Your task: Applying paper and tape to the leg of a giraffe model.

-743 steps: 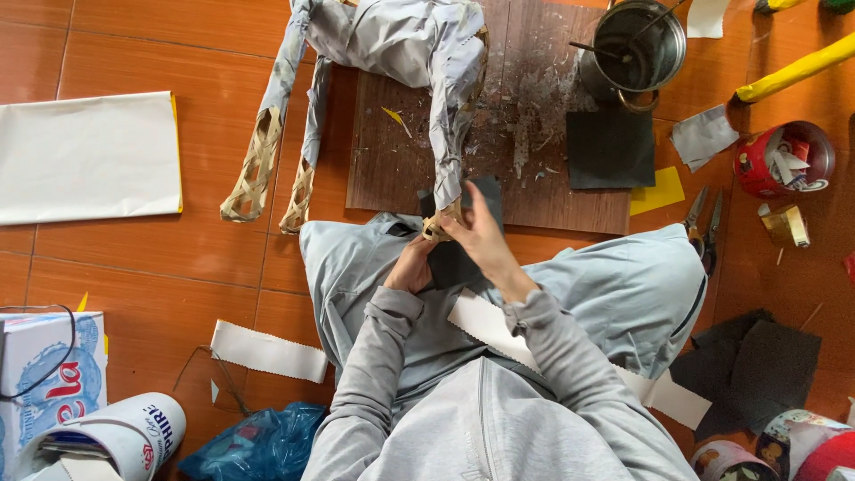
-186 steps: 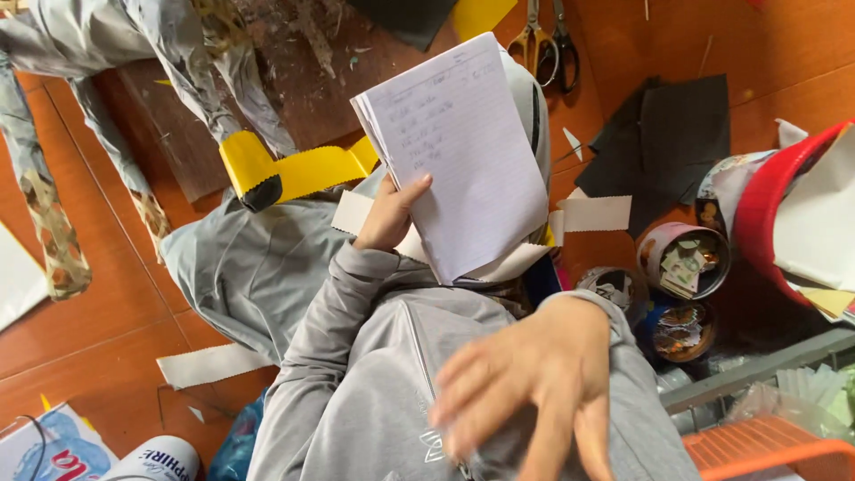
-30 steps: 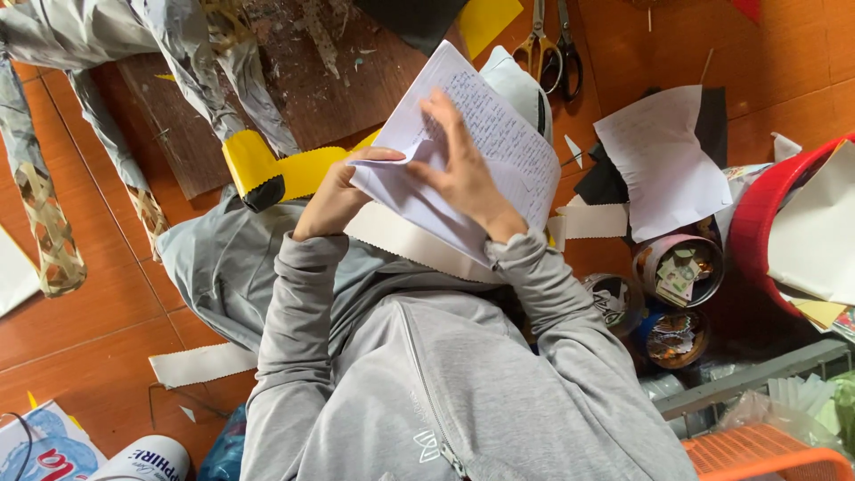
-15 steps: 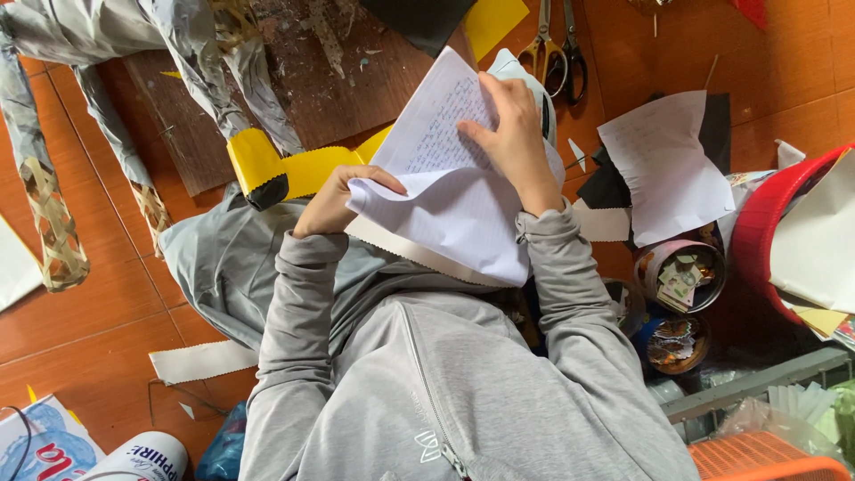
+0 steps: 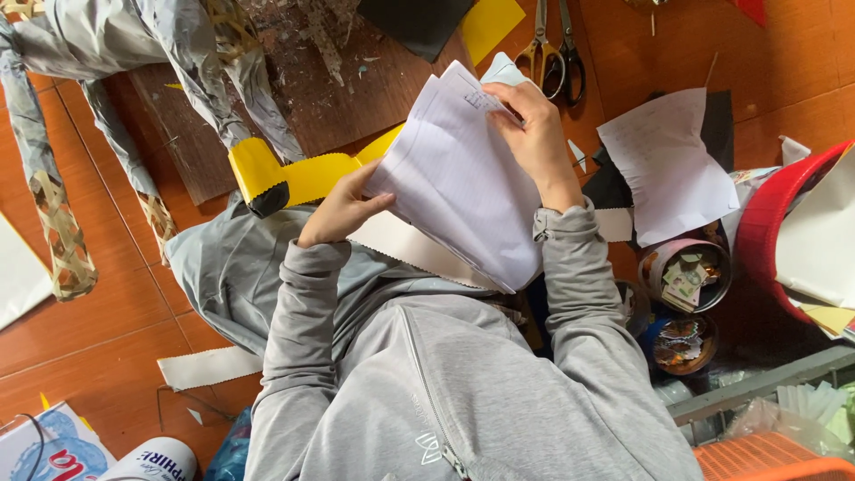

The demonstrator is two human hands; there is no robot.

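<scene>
Both hands hold a sheaf of white lined paper sheets (image 5: 463, 178) over the lap: left hand (image 5: 338, 209) grips its left edge, right hand (image 5: 534, 134) pinches the far corner, near metal scissors (image 5: 552, 49).

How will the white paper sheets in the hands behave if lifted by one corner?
The paper sheets look thin and probably floppy: they already bend between the left hand and right hand. Their loose edges fan apart, so some may slip out.
</scene>
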